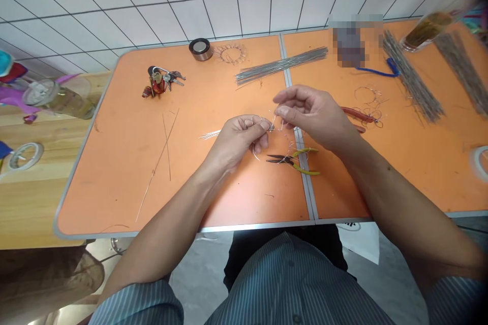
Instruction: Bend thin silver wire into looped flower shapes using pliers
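Between the thumb and fingers of my left hand (247, 134) is a piece of thin silvery wire (256, 154), bent into small loops. My right hand (310, 111) is just to the right and slightly higher, fingers curled and thumb drawn in, at a fine wire end (274, 119); its exact grip is partly hidden. Pliers with yellow handles (306, 172) and dark pointed jaws lie on the orange table (102, 162) below my hands, with thin twisted wire around them. Several short straight wires (210, 135) lie left of my left hand.
A wire bundle (280, 66), a tape roll (200, 50) and keys (168, 78) lie farther back. Red-handled pliers (358, 114) are partly behind my right hand. More wire bundles (414, 78) and a jar (427, 30) stand right. Two loose wires (166, 147) cross at left.
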Demonstrator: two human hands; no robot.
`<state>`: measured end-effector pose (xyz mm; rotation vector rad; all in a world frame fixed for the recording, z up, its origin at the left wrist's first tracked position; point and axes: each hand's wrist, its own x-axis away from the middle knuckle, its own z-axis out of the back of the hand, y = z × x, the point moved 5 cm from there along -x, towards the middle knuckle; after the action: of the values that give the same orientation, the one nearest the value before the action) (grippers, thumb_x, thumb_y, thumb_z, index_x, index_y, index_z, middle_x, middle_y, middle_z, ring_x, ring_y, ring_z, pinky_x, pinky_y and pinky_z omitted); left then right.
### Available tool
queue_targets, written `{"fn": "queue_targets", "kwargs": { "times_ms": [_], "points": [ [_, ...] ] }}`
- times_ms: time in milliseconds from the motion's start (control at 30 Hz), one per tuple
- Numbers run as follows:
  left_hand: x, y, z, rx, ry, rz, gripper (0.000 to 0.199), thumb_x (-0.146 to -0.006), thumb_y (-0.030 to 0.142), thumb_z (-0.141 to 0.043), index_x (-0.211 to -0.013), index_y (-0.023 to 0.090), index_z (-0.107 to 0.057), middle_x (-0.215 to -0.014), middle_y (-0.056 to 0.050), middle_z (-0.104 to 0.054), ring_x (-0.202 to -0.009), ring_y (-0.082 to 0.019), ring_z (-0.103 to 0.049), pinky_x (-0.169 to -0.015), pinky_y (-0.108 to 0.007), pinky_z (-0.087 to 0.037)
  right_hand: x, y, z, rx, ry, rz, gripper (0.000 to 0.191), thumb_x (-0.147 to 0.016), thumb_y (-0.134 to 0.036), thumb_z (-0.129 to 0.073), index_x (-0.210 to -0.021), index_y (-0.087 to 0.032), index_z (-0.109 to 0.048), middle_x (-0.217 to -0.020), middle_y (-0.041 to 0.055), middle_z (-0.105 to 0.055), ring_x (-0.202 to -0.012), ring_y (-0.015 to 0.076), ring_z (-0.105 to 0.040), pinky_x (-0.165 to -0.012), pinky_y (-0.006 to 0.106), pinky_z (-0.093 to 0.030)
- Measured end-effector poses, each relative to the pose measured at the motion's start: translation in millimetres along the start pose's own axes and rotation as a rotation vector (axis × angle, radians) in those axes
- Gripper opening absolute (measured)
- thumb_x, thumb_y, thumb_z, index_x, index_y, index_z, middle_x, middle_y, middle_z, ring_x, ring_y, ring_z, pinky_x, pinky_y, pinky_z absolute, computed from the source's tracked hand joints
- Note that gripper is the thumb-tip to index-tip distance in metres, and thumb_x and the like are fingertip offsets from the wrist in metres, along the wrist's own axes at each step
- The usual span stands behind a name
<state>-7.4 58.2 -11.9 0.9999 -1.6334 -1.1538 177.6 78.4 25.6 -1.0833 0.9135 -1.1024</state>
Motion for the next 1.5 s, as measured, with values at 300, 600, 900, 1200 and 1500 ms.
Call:
{"fn": "queue_targets", "kwargs": {
  "times_ms": [300, 600, 900, 1200, 1500],
  "points": [
    [-1, 7, 5.5, 0.213, -0.037, 0.109, 0.025, -0.080, 0.036, -0.088, -0.080, 0.016, -0.073, -0.055, 0.002, -0.061, -0.043, -0.007, -0.050, -0.043, -0.019, -0.037, 82, -3, 25, 1.026, -0.055, 0.258, 0.023, -0.106, -0.036, -0.066, -0.122, -0.022, -0.074, -0.120, 0.0107, -0.080, -0.102, 0.0314, -0.076, -0.074, 0.041, -0.053],
    [-2, 13, 10.9, 0.114, 0.069, -0.175, 0.035, -0.082, 0.047, -0.093, -0.082, 0.017, -0.076, -0.060, 0.000, -0.068, -0.046, -0.007, -0.054, -0.045, -0.019, -0.041, 98, 34, -7, 1.428, -0.329, 0.369, 0.027, -0.108, -0.034, -0.064, -0.125, -0.015, -0.072, -0.111, 0.0150, -0.072, -0.097, 0.0315, -0.066, -0.078, 0.042, -0.041],
    [2, 25, 18.0, -0.089, 0.257, -0.395, 0.036, -0.089, 0.052, -0.087, -0.085, 0.018, -0.075, -0.061, 0.001, -0.068, -0.048, -0.009, -0.056, -0.048, -0.022, -0.045, 91, 46, -18, 1.532, -0.148, 0.583, 0.009, -0.093, -0.013, -0.060, -0.090, -0.018, -0.067, -0.081, 0.0088, -0.060, -0.072, 0.0261, -0.052, -0.066, 0.040, -0.024],
    [6, 32, 23.8, -0.139, 0.343, -0.438, 0.031, -0.095, 0.047, -0.082, -0.084, 0.020, -0.074, -0.062, 0.001, -0.068, -0.052, -0.009, -0.055, -0.051, -0.022, -0.046, 81, 50, -2, 1.415, -0.184, 0.284, 0.015, -0.093, -0.005, -0.057, -0.093, -0.018, -0.065, -0.089, 0.0102, -0.070, -0.078, 0.0272, -0.067, -0.062, 0.036, -0.031],
    [5, 34, 24.5, -0.040, 0.320, -0.369, 0.028, -0.095, 0.042, -0.082, -0.085, 0.018, -0.074, -0.063, 0.001, -0.070, -0.049, -0.009, -0.056, -0.049, -0.022, -0.045, 94, 2, 19, 0.967, -0.080, 0.140, 0.034, -0.113, -0.049, -0.046, -0.124, -0.024, -0.067, -0.106, 0.0086, -0.077, -0.089, 0.0298, -0.074, -0.063, 0.034, -0.042]
  ]
}}
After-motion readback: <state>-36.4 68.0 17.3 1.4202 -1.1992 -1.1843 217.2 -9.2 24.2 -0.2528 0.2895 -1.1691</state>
